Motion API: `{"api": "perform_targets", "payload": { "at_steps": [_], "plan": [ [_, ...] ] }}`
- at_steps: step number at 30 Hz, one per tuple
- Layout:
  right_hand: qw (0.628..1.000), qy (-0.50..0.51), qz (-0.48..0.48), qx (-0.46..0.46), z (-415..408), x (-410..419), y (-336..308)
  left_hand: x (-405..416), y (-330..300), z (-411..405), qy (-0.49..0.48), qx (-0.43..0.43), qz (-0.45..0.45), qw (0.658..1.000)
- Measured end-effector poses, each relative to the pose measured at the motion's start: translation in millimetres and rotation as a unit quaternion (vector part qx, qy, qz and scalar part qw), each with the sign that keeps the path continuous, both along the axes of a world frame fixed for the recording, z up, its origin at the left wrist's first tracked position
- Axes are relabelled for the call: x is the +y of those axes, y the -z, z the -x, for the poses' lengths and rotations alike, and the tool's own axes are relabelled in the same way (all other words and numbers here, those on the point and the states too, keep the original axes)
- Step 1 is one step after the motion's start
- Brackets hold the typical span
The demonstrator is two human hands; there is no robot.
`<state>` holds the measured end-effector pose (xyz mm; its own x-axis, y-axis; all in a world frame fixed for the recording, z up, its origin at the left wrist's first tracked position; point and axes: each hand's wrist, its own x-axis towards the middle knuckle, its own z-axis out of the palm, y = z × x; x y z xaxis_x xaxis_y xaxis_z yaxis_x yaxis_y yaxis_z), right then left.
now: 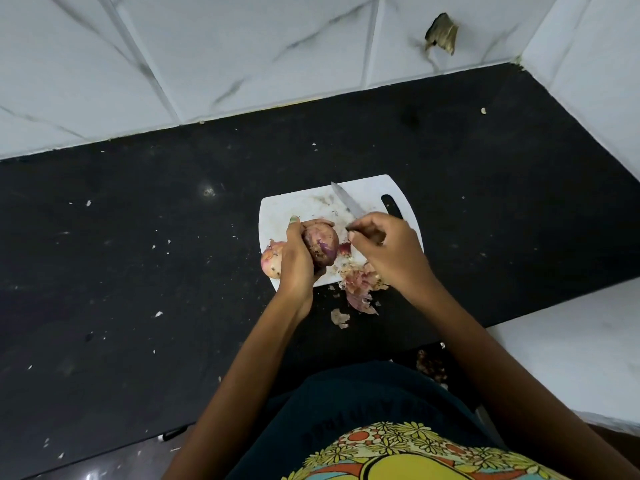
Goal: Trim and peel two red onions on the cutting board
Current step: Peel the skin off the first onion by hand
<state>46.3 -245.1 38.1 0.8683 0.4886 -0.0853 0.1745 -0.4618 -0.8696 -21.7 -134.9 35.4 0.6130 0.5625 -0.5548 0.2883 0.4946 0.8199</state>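
A small white cutting board (311,206) lies on the black counter. My left hand (298,258) grips a red onion (323,244) over the board's near left part, its skin partly loose. A second onion (270,262), paler, rests at the board's left edge behind my left hand. My right hand (388,247) holds a knife (348,201) by the handle, blade pointing away to the upper left over the board; its thumb and fingertip pinch near the onion. Onion peels (362,282) are piled at the board's near edge.
The black counter (138,254) is speckled with small scraps, and a loose peel (340,318) lies near its front. White marble tile walls (242,57) rise behind and at the right. A white ledge (571,344) sits at the lower right.
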Motion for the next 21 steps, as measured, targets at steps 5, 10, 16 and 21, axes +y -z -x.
{"api": "perform_targets", "payload": {
  "at_steps": [5, 10, 16, 21],
  "plan": [
    [0.998, -0.04, -0.036, 0.043, 6.6, 11.0, -20.8, 0.9, 5.1, 0.8, 0.028, -0.015, -0.074, 0.997],
    [0.998, -0.028, -0.026, 0.046, 8.5, 16.6, -18.5, 3.3, 7.2, 0.5, 0.025, -0.037, -0.13, 0.991],
    [0.999, -0.016, -0.027, 0.04, 7.4, 18.1, -17.4, 2.0, 7.0, 2.4, 0.049, -0.067, -0.169, 0.982],
    [0.999, 0.027, -0.037, 0.024, 2.3, 13.8, -10.1, 1.0, 9.9, 1.2, 0.069, -0.057, -0.188, 0.978]
  ]
}}
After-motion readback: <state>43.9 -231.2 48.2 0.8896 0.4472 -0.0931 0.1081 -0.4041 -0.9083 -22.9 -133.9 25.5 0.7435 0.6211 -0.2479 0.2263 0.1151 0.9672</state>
